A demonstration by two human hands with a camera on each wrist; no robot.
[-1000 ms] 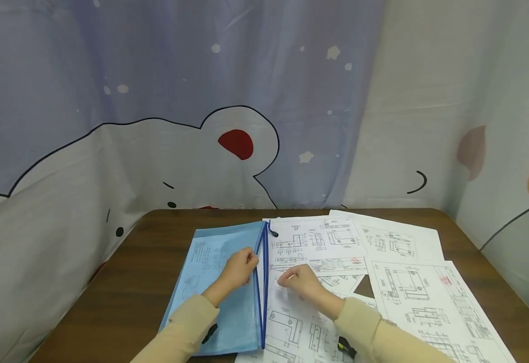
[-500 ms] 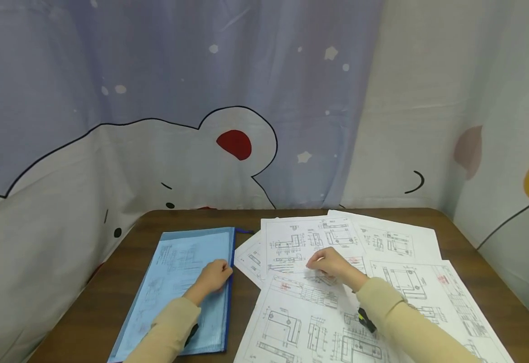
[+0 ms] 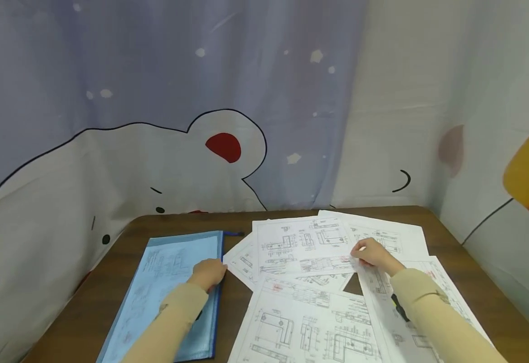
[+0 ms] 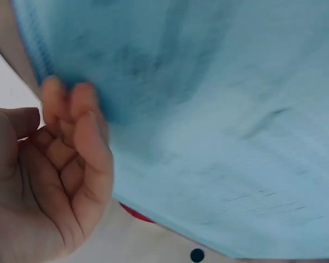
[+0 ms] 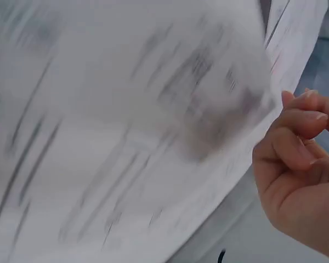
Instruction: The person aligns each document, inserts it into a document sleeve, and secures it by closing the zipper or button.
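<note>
A blue mesh zip folder (image 3: 164,282) with a drawing inside lies on the left of a brown table (image 3: 432,222). My left hand (image 3: 207,274) rests on its right edge. In the left wrist view the fingers (image 4: 77,142) are loosely curled against the folder (image 4: 236,109) and enclose nothing. Several sheets of technical drawings are spread to the right. My right hand (image 3: 373,253) is at the right edge of the middle sheet (image 3: 301,244). In the blurred right wrist view its curled fingers (image 5: 296,137) pinch that sheet's edge (image 5: 115,137).
A large drawing sheet (image 3: 305,327) lies at the front, and others (image 3: 391,234) overlap at the back right. A cartoon-print cloth (image 3: 201,101) hangs close behind the table and along both sides. Bare table wood shows between folder and papers (image 3: 233,297).
The left hand has slid the blue folder leftward, off the papers. The right hand has moved right and farther back across the sheets, from the centre to the middle sheet's right edge.
</note>
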